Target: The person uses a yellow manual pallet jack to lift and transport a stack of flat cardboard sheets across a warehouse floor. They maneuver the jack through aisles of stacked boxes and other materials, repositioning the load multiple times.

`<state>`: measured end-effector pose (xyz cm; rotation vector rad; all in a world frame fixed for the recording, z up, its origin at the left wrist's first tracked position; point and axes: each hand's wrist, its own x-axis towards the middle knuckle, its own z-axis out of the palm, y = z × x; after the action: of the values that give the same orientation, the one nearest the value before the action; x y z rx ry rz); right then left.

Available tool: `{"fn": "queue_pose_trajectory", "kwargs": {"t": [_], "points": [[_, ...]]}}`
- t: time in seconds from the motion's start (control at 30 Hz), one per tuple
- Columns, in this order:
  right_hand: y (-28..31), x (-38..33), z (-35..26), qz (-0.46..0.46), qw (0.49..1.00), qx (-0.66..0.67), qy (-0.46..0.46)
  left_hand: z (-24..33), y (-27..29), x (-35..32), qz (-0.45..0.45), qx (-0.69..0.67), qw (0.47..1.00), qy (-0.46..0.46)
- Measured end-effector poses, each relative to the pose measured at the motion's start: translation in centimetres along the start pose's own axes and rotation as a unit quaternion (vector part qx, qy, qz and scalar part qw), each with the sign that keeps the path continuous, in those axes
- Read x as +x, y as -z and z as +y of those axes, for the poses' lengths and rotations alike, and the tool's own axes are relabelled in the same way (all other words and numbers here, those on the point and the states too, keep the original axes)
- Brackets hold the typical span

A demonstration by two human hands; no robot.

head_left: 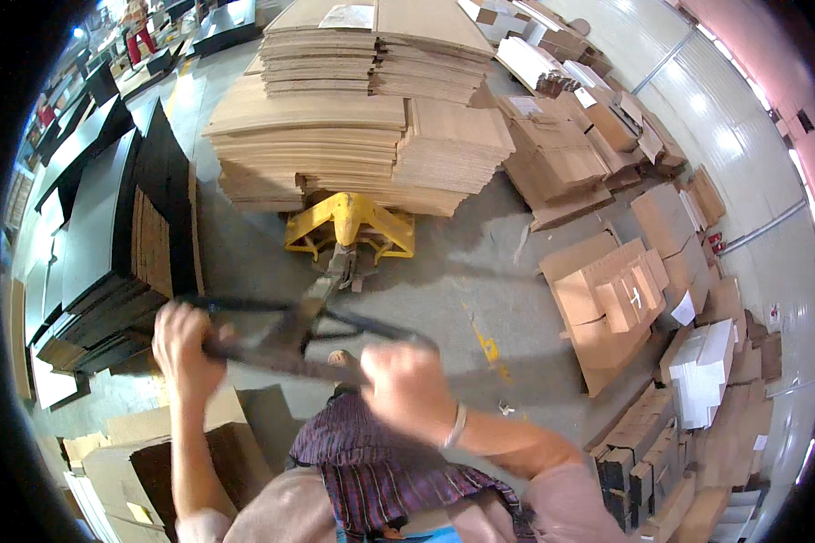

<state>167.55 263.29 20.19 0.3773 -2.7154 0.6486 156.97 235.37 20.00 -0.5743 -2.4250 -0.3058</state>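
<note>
A yellow pallet jack (346,217) stands ahead of me, its body against a tall stack of flat brown cardboard sheets (317,118). From it a dark handle (285,339) reaches back toward my body and spreads into a loop-shaped grip. My left hand (186,348) is wrapped round the left end of this handle. Around its right end my right hand (406,376) is closed, somewhat blurred, with a pale band on the wrist. Whether the forks lie under the stack is hidden.
Black panels (109,217) are piled at the left. Along the right wall stand folded cardboard boxes (607,299), white cartons (702,371) and strapped bundles (638,452). Brown cardboard (172,452) sits close at my lower left. Another person (138,32) is far off at the upper left.
</note>
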Motion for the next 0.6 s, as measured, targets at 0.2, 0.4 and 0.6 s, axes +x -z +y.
{"fn": "queue_pose_trajectory", "kwargs": {"t": [0.2, 0.4, 0.6], "points": [[0.7, 2.3, 0.6, 0.005, 1.000, 0.004, 0.006, -1.0, 0.8, 3.2, -0.081, 0.001, 0.997, -0.009], [3.9, 10.6, 4.3, 0.049, 0.998, -0.038, -0.003, -1.4, -2.3, 10.7, -0.003, 0.018, 1.000, 0.014], [-1.0, -5.6, -1.6, 0.029, 0.999, -0.001, 0.018, 2.8, 2.7, -5.3, 0.003, -0.028, 1.000, -0.012]]}}
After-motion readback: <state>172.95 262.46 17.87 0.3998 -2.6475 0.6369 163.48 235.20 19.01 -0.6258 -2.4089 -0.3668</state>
